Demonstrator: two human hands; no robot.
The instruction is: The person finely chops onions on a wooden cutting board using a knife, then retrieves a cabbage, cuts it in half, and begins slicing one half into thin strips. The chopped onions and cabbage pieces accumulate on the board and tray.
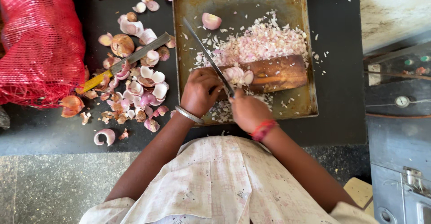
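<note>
A: Start at the left. What crowds the work?

B: The red mesh sack [40,40] fills the far-left corner of the dark bench [341,71]. Beside it lie onion skins and halves [134,85], with a spare yellow-handled knife [121,64] lying across them, blade toward the tray. A sleeve sweeping there could catch that blade.

A: And the hands?

B: The left hand [200,91] has its fingers curled down onto the partly cut onion [238,75] on the wooden board [274,73]. The right hand [247,112] is clenched around the handle of the long knife [208,55], whose blade runs just beside the left knuckles. I judge that the chief risk: a slip on the wet onion would bring the edge onto those fingers.

A: Any room to move?

B: Little. The board sits inside the metal tray [310,49], with chopped onion [265,40] heaped behind it and one peeled half [211,21] farther back. The tray's near rim lies close to the bench edge, so a shove could tip it toward the person. Bare bench shows right of the tray.
</note>
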